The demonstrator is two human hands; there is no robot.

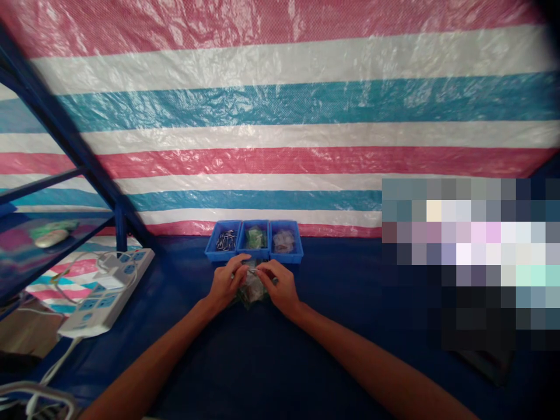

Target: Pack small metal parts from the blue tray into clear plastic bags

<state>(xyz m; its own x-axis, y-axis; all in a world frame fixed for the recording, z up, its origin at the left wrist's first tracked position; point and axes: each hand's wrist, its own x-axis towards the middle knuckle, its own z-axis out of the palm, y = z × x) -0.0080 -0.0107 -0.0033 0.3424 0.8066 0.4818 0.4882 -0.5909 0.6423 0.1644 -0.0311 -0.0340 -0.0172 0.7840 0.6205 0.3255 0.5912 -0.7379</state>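
My left hand [229, 283] and my right hand [281, 287] meet over the blue tabletop, just in front of three small blue bins. Between them lies a clear plastic bag [252, 289] with some dark greenish edges. My right thumb and forefinger pinch at the bag's upper part. The left hand curls at the bag's other side, its forefinger reaching forward over it. What is inside the bag is too small to make out. Slim metal pieces like screws [226, 240] fill the left bin, green bagged pieces [256, 238] the middle one, clear plastic pieces [283, 241] the right one.
A white power strip [98, 306] with cables stands on the left beside a dark blue metal frame [79, 149]. Behind the table [175, 274] hangs a striped plastic sheet [262, 134]. The right side is blurred out, with a dark flat object [492, 367] below it.
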